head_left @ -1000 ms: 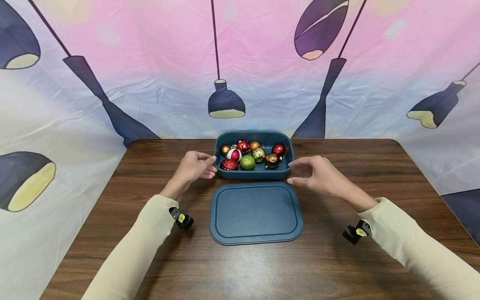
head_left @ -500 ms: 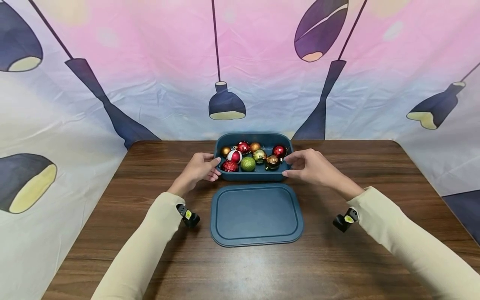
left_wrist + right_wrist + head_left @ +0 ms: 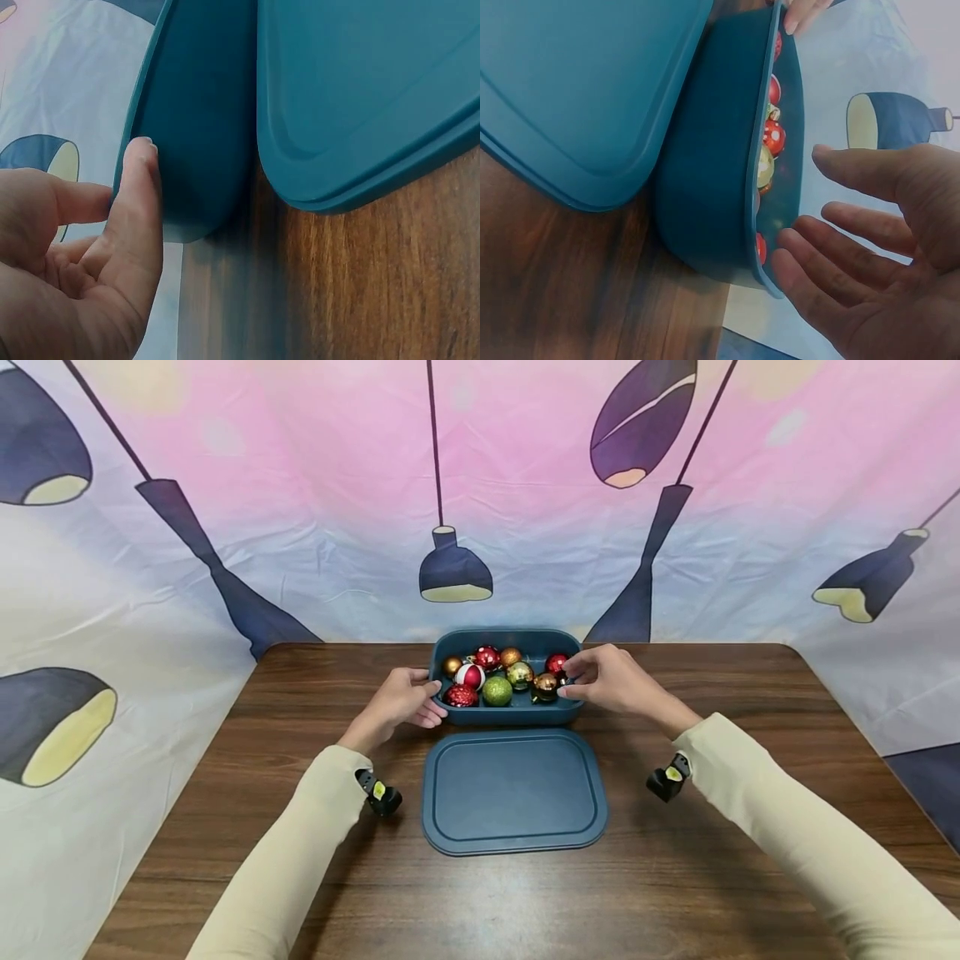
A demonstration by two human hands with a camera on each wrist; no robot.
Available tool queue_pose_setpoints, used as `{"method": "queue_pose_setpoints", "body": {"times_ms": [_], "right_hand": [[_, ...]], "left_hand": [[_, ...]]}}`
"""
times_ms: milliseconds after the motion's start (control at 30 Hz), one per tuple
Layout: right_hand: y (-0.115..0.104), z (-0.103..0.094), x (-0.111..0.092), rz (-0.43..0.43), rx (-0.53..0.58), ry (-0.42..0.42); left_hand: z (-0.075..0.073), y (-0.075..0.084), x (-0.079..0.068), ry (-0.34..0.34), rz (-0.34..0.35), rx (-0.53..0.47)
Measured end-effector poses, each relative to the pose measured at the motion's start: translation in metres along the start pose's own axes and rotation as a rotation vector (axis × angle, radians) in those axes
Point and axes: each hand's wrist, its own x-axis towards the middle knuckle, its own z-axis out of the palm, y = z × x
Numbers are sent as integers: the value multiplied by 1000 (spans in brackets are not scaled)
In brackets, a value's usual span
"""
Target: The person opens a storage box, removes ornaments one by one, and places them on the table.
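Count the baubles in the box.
9 visible. Left to right, back: gold, red, orange, second red; middle: striped, yellow; front: third red, green, brown. Right hand may hide more.

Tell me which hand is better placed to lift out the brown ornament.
Right, probably: the right hand has parted fingers at the right end of the box, beside the brown ornament; the left hand is opposite.

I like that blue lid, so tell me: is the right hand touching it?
Apart. The right wrist view shows the box between the right hand and the lid.
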Motion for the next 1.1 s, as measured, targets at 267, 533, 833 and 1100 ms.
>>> {"method": "queue_pose_setpoints", "body": {"times_ms": [267, 533, 833, 1100], "right_hand": [[0, 9, 18, 10, -13, -8], [-4, 17, 30, 20, -81, -17], [-2, 26, 38, 39, -138, -16], [-4, 32, 43, 67, -143, -18]], "left_hand": [[-1, -6, 0, -55, 5, -45], [0, -10, 0, -76, 17, -104], [4, -10, -1, -82, 15, -145], [3, -11, 0, -72, 13, -138]]}}
